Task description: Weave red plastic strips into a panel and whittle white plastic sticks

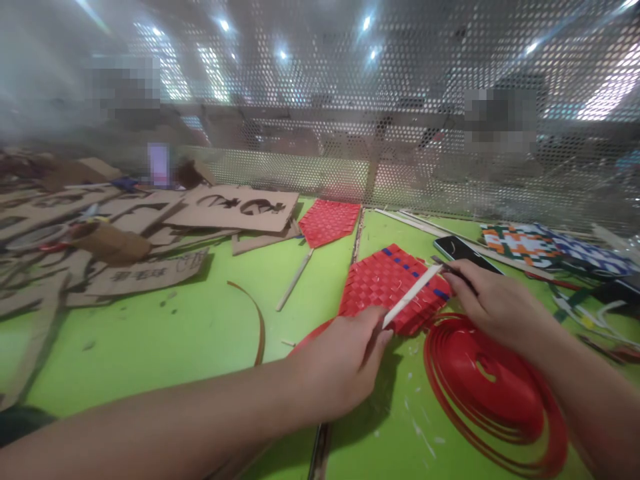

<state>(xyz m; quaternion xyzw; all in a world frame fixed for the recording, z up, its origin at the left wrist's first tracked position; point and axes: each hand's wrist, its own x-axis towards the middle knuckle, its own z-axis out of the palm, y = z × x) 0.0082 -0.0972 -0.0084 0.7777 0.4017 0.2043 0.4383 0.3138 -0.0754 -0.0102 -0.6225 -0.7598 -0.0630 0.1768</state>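
My left hand [345, 357] is closed round the near end of a pale flat wooden stick [413, 295], which slants up to the right. My right hand [493, 300] is closed at the stick's far end on a small dark knife-like tool [447, 267], mostly covered by the fingers. Beneath the stick lies a red woven fan [373, 287] with a few blue squares. A flat coil of red plastic strap [493, 380] rests below my right wrist. Farther back is another red woven fan [330, 221], with a wooden stick handle [294, 280].
Cardboard stencils [235, 208] and a brown tape roll [107, 243] crowd the left. At right are a phone [463, 252], an orange, white and green woven piece [520, 243] and loose straps. Pale shavings [423, 427] lie on the green table. A perforated screen [320, 127] stands behind.
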